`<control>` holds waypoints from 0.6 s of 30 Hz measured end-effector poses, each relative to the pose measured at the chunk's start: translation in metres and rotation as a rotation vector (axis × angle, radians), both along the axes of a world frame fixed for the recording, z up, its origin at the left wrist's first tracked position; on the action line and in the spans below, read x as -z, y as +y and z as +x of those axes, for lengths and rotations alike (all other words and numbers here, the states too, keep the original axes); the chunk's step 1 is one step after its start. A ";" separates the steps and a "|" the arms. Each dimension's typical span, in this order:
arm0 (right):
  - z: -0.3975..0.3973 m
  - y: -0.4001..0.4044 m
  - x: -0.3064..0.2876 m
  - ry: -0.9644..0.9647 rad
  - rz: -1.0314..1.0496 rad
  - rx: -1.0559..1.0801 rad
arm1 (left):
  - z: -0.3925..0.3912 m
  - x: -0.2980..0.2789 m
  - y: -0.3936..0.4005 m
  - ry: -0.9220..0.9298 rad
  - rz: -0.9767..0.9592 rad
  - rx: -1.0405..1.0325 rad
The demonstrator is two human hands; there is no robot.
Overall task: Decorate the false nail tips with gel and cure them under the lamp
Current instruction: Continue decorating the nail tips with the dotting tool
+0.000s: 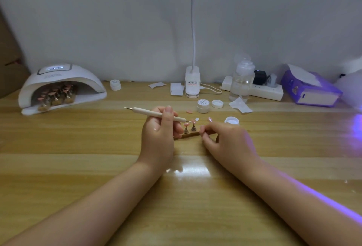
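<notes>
My left hand grips a white dotting pen, its right tip at the pink nail tips that stand on small holders on a wooden strip. My right hand pinches the strip's right end on the table. One loose pink tip lies behind them. An open gel pot with its lid sits just beyond, and another open pot is to the right. The white curing lamp at the far left holds several strips of pink tips.
A clip lamp base with cable, a clear pump bottle, a power strip, a purple tissue box, wipes and a small closed pot line the back of the wooden table.
</notes>
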State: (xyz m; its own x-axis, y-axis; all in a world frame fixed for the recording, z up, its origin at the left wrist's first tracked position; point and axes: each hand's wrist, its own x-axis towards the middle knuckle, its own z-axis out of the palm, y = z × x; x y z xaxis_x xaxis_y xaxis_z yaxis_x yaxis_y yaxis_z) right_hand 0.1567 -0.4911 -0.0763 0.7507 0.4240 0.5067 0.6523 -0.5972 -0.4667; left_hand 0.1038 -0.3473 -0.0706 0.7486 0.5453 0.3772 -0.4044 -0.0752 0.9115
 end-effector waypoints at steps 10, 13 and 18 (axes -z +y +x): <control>-0.002 0.002 -0.003 0.150 0.263 -0.160 | -0.004 0.006 -0.001 -0.067 0.379 -0.036; -0.001 0.001 -0.002 0.185 0.295 -0.172 | -0.004 0.007 -0.003 -0.078 0.407 -0.027; -0.001 0.001 -0.002 0.134 0.300 -0.194 | -0.004 0.007 -0.003 -0.063 0.437 -0.022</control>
